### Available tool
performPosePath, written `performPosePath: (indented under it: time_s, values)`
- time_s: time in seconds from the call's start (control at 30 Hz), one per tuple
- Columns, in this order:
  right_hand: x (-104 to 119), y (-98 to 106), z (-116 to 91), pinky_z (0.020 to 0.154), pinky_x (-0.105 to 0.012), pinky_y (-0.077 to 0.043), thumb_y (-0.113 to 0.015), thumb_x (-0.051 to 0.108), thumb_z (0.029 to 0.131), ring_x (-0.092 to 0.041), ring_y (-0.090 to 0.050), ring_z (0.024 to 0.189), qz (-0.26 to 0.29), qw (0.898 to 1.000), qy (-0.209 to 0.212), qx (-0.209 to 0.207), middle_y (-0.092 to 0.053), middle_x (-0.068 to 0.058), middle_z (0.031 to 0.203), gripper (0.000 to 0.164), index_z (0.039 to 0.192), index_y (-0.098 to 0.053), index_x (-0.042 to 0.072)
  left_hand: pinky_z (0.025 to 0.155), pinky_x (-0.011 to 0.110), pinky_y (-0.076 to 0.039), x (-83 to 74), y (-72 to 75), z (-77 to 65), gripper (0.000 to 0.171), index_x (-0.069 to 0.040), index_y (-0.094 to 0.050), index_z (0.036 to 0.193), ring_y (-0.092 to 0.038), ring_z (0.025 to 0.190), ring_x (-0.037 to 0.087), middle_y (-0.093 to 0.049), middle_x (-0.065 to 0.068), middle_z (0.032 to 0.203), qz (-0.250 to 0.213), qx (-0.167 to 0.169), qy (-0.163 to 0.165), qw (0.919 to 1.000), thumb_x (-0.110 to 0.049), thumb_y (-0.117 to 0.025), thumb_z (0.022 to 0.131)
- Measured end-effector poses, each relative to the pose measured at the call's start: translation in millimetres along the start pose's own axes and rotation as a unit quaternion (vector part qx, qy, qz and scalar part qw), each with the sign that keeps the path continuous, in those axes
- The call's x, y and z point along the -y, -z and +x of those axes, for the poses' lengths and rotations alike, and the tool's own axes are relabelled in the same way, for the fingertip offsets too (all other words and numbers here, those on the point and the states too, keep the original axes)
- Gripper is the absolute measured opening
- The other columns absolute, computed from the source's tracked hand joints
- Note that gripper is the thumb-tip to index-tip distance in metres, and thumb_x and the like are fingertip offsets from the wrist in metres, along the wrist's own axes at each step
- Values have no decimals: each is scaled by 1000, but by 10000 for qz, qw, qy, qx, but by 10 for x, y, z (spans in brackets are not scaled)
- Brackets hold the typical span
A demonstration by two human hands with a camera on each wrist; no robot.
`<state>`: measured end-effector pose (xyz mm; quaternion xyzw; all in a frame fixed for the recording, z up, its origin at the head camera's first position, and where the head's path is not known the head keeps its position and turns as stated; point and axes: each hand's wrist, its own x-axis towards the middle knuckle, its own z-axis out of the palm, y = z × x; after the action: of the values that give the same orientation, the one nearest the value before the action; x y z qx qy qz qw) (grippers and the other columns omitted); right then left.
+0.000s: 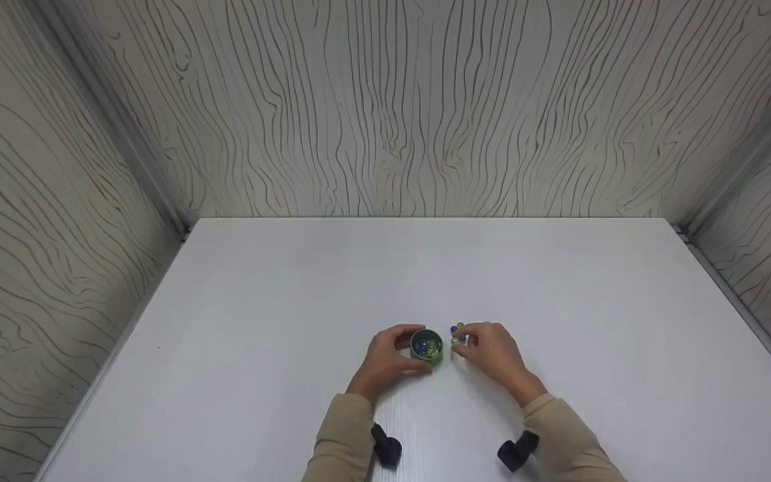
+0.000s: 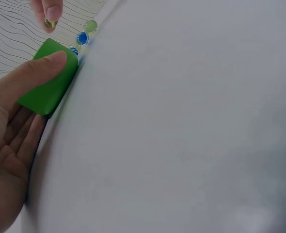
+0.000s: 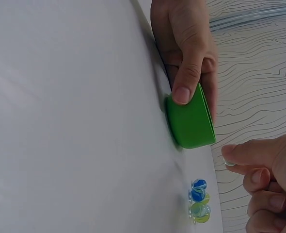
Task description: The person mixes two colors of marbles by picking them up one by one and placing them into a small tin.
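Note:
My left hand [image 1: 383, 356] grips a small green cup [image 3: 191, 122] that stands upright on the white table, thumb on the near side and fingers round the far side. Several glass marbles [image 1: 427, 346] show inside the cup from above. Just to the right, my right hand [image 1: 494, 353] pinches a clear yellowish marble [image 2: 50, 23] between thumb and index finger, raised above the table. Its other fingers curl inward in the right wrist view. Blue and yellow-green marbles [image 3: 198, 209] lie in a small cluster on the table, partly behind the right fingertips in the head view.
The white table [image 1: 258, 288] reaches back to a wood-grain patterned panel [image 1: 385, 120]. Similar panels stand at the left and right sides. A black wrist device [image 1: 387, 452] sits at the left sleeve, another wrist device [image 1: 518, 451] at the right.

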<state>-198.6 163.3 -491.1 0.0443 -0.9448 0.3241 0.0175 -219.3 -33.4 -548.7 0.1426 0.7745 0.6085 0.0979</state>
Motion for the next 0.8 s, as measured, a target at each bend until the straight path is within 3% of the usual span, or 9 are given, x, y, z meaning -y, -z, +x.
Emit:
performPosePath:
  time_s: [0.47, 0.7, 0.8]
  values:
    - [69, -17, -13, 49, -17, -29, -76, 11, 79, -7, -41, 57, -113, 9998, 155, -76, -62, 0, 64, 12, 91, -77, 8, 106, 31, -51, -9, 12, -10, 64, -10, -61, 126, -63, 119, 25, -66, 9, 125, 229, 27, 97, 9997, -9, -85, 67]
    - [87, -36, -4, 53, -17, -31, -76, 10, 78, -8, -42, 61, -145, 9996, 221, -95, -75, -5, 86, 11, 89, -77, 8, 107, 32, -50, -2, 11, 0, 64, -9, -61, 126, -61, 121, 27, -65, 11, 126, 128, 42, 78, 9999, -7, -85, 67]
    - [96, -42, -4, 54, -17, -31, -76, 10, 78, -8, -42, 61, -162, 9995, 235, -107, -76, -6, 88, 11, 88, -77, 7, 107, 33, -50, 1, 6, 3, 63, -8, -61, 126, -61, 121, 28, -65, 13, 126, 119, 35, 18, 9999, -6, -85, 67]
